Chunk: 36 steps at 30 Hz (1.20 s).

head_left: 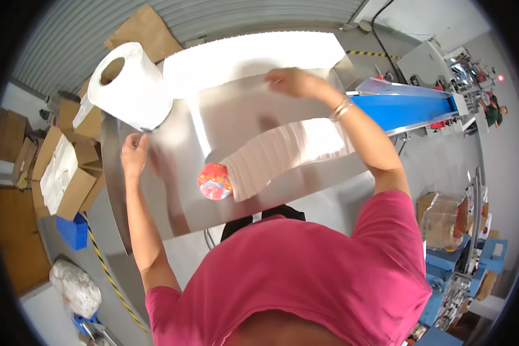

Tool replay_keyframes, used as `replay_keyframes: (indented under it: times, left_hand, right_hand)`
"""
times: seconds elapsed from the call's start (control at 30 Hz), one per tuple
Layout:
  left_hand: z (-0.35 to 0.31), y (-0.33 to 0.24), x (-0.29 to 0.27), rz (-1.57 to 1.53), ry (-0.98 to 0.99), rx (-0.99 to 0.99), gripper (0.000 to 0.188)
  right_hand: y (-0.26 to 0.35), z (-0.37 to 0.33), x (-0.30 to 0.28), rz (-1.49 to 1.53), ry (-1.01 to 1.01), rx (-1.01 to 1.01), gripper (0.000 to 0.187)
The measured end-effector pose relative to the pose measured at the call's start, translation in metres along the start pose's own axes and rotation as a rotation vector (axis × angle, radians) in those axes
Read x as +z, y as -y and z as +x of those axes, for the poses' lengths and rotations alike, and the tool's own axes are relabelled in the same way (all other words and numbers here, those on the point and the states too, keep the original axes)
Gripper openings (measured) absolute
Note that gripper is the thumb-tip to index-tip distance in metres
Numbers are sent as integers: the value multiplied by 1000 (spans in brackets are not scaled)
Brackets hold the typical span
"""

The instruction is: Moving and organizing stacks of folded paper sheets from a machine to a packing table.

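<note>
My left hand (134,154) is over the left side of the steel table, just below a large white roll (134,86) with a brown core. Its fingers are loosely bent and apart, with nothing seen in them. My right hand (292,82) reaches over the table's back, beside a long, bright white row of thin pieces (225,60). Its fingers are smeared, and anything in them cannot be made out. Nearer me lies a curved row of pale, thin pieces standing on edge (277,153). A shiny red-orange disc (215,181) faces out at its left end.
A blue conveyor belt (403,112) runs off from the table's right side. Open cardboard boxes (63,173) and a blue bin (72,232) stand to the left. A wrapped carton (441,219) and machinery are at right. A person (492,111) is far off.
</note>
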<state>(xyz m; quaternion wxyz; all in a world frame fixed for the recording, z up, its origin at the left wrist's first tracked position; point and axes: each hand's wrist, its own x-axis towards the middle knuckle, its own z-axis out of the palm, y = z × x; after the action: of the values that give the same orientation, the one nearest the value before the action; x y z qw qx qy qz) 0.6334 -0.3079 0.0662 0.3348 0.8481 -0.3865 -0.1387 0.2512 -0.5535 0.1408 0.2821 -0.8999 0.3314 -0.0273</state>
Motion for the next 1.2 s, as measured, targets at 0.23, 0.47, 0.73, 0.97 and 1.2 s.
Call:
replay_keyframes:
  times: [0.23, 0.47, 0.73, 0.97, 1.2]
  left_hand:
    - [-109, -68, -16, -660, 9, -251, 37]
    - [-222, -102, 44, -701, -257, -528, 66]
    - [-217, -108, 94, -734, -126, -253, 67]
    - [-208, -109, 70, -441, -118, -226, 67]
    - [-185, -110, 69, -169, 30, 124, 60]
  right_hand:
    - [-103, -116, -75, 487, -220, 361, 38]
    - [-150, -206, -38, 601, -316, 697, 53]
    - [-118, -226, -5, 858, -211, 556, 51]
    - [-166, -223, 15, 1077, -290, 725, 58]
    - [-178, -205, 31, 902, -360, 734, 47]
